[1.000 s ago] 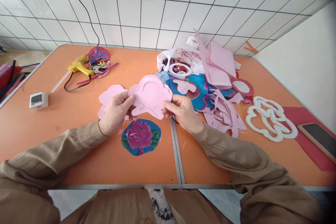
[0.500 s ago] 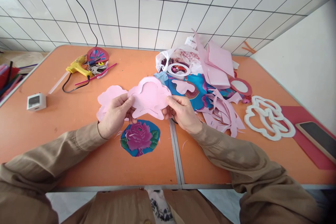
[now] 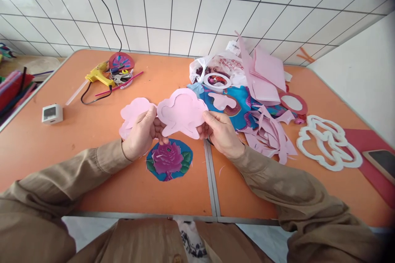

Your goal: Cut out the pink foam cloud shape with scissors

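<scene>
Over the table's middle I hold up a pink cloud-shaped felt or foam cutout (image 3: pixel 185 111), with a raised pink border along its edge. My right hand (image 3: pixel 220 129) pinches its right edge, thumb in front and fingers behind. At its left edge, my left hand (image 3: pixel 143 131) is half closed, its thumb beside the rim and its fingertips under the lower left part. A second pink cutout (image 3: pixel 132 111) lies on the table, partly hidden by my left hand. Nearer me lies a round blue fabric piece with a magenta rose (image 3: pixel 169 159).
A yellow glue gun (image 3: pixel 97 74) lies at the back left near keys (image 3: pixel 121 77), and a small white box (image 3: pixel 52 113) stands at the left. To the right are a plastic bag (image 3: pixel 228 65), pink scraps (image 3: pixel 268 131), white outline shapes (image 3: pixel 330 144) and a phone (image 3: pixel 382 162).
The pink cutout has turned slightly between my hands. My left thumb has slid off its face to the edge. The whole view has shifted a little to the left.
</scene>
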Available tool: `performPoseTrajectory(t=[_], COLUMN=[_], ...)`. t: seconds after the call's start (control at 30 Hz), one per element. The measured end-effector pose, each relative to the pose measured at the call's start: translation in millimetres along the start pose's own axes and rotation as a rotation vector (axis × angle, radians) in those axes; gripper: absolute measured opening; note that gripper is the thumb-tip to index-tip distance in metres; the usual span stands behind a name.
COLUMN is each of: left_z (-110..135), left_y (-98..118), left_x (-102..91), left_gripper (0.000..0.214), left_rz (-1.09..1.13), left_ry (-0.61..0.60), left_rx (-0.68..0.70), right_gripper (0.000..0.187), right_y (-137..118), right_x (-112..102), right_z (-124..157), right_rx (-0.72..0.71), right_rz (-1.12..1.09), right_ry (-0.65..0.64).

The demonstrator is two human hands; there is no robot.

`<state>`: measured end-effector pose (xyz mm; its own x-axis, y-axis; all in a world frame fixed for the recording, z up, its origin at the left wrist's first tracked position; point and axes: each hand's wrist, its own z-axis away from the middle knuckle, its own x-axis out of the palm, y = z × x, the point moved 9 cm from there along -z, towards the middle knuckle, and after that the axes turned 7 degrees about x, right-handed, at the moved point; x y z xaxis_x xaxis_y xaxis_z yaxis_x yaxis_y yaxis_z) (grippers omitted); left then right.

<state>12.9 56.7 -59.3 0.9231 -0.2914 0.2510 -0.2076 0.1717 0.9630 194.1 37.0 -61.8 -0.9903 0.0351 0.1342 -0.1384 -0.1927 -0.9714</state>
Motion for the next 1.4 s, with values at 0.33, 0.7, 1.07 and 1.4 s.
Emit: performPoseTrajectory(t=[0.33, 0.7, 1.07, 1.4], left_z=[9.2, 10.9, 8.6, 10.0], left_y=[-16.9, -20.1, -16.6, -16.7], left_x=[16.6, 16.2, 14.4, 14.6], left_gripper=[0.048, 0.043, 0.042, 0.04], left_rz=[0.072, 0.039, 0.043, 0.057], left_ry=[-0.174, -0.174, -0.094, -0.079], left_rx=[-0.192, -0.211, -0.135, -0.13], right_gripper=[0.049, 0.049, 0.039, 0.035], right_y=[3.4, 1.1, -0.3, 1.0], right_x=[-0.3, 3.6, 18.3, 23.0], right_z=[-0.7, 0.8, 14.1, 15.7], right_rx=[0.07, 0.018, 0.023, 0.02], right_rz=[-0.049, -0.022, 0.116, 0.221], right_ry=[0.016, -0.057, -0.115, -0.153])
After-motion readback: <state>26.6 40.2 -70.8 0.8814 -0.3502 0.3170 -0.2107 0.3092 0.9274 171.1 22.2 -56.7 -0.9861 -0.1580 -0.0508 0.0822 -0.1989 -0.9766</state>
